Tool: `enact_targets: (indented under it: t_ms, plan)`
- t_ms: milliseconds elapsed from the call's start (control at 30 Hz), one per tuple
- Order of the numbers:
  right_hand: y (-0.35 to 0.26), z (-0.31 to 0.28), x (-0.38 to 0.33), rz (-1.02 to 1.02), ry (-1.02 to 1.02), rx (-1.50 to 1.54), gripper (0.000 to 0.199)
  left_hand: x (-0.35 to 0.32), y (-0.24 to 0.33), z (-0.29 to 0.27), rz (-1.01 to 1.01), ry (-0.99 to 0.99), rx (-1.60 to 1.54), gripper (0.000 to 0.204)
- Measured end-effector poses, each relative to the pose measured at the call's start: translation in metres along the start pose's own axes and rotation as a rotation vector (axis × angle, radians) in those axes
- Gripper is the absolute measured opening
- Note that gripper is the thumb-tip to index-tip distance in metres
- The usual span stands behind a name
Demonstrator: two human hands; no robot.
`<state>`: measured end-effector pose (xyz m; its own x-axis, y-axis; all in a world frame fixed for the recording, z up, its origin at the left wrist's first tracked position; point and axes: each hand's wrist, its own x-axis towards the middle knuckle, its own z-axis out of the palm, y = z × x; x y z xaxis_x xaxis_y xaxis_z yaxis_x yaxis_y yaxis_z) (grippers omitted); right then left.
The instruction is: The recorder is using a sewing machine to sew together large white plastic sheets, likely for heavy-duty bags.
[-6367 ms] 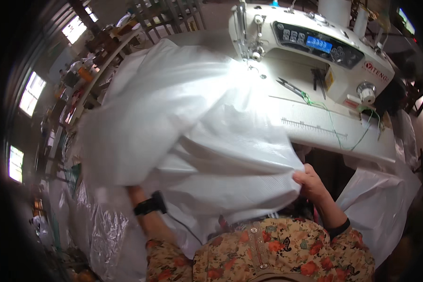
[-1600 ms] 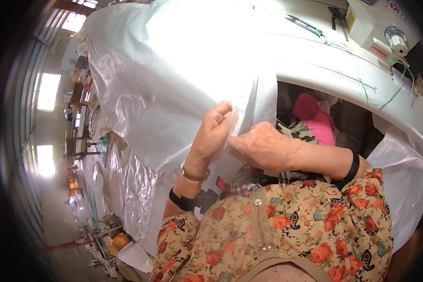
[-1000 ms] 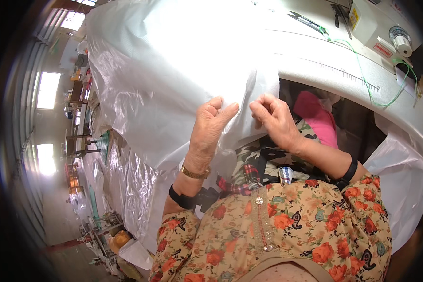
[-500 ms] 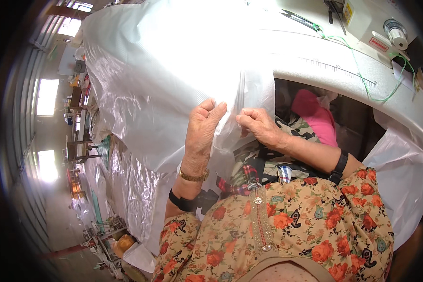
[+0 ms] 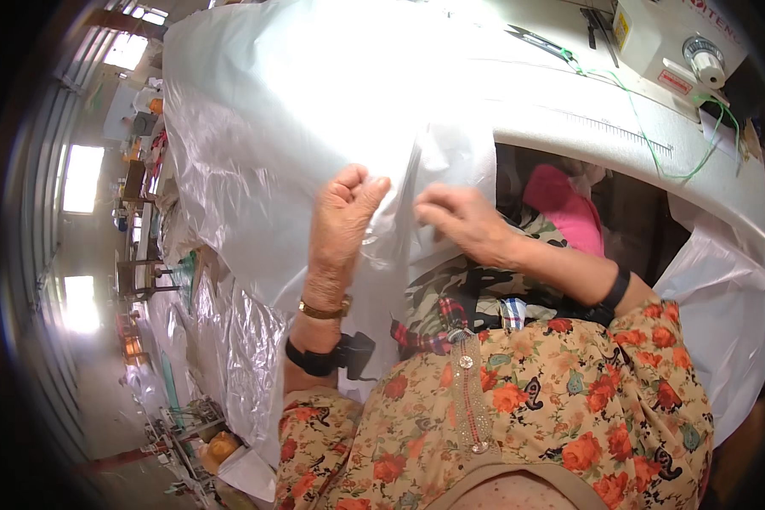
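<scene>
A large translucent white plastic sheet [image 5: 229, 144] drapes over the table and hangs toward my lap, its middle washed out by bright light. My left hand [image 5: 340, 223] is closed, thumb against curled fingers, pinching the sheet beside an upright fold. Just right of that fold, my right hand [image 5: 461, 219] is also closed at the sheet's edge, its fingertips slightly blurred. A short gap separates the two hands. Camouflage cloth [image 5: 446, 289] covers my lap beneath them.
A sewing machine [image 5: 676, 51] with a round dial stands at far right on a white tabletop marked with a ruler scale [image 5: 612, 126]. Thread snips [image 5: 537, 40] tied to green string [image 5: 633, 102] lie nearby. Pink cloth [image 5: 565, 208] sits below the table edge. More plastic sheeting [image 5: 722, 314] hangs at right.
Both hands have shifted left, the left one farther, so the gap between them is wider. The sheet's fold between them has opened and leaned.
</scene>
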<state>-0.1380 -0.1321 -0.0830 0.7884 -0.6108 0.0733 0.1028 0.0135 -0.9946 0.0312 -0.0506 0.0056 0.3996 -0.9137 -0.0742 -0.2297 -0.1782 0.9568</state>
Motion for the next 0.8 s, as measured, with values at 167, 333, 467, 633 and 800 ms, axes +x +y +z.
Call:
enact_targets:
  t_ms: [167,333,467,633,800]
  plan:
    - [0.028,-0.036,-0.028,-0.091,0.571,-0.204,0.018,0.01,0.028,-0.031,0.218,0.11,0.578,0.012]
    - [0.048,-0.029,-0.02,0.176,0.409,0.067,0.026,0.002,0.034,-0.014,0.44,0.0,0.707,0.009]
    - [0.02,-0.025,-0.034,-0.098,0.151,0.056,0.027,-0.003,0.029,0.007,0.53,-0.023,0.78,0.014]
    - [-0.027,-0.026,-0.033,-0.197,0.049,-0.215,0.026,-0.003,0.014,0.033,0.41,-0.16,0.502,0.015]
    - [-0.043,-0.012,-0.025,-0.317,-0.063,-0.375,0.019,-0.009,0.0,0.035,0.327,-0.202,0.453,0.007]
